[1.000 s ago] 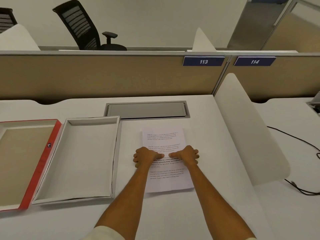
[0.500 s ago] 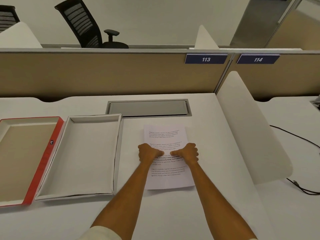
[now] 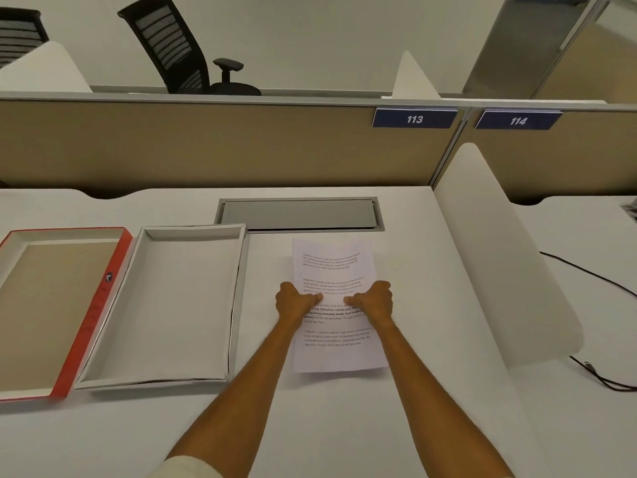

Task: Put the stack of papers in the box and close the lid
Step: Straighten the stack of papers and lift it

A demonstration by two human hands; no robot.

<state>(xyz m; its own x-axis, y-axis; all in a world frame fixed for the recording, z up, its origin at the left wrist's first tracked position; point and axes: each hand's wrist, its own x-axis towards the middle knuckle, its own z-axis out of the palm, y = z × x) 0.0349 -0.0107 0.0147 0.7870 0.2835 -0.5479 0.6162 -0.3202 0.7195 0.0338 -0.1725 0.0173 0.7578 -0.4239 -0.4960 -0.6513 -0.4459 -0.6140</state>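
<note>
A stack of printed white papers lies on the white desk, right of centre. My left hand grips its left edge and my right hand grips its right edge, thumbs on top of the sheet, fingers curled under the sides. Left of the papers stands the open white box, with nothing in it. Its red-edged lid lies upside down at the far left, touching the box.
A grey cable hatch is set in the desk behind the papers. A white curved divider stands to the right, with black cables beyond it. A beige partition closes the back.
Both hands have closed tighter on the sides of the stack. The view has shifted slightly; the papers, box and lid stay in place.
</note>
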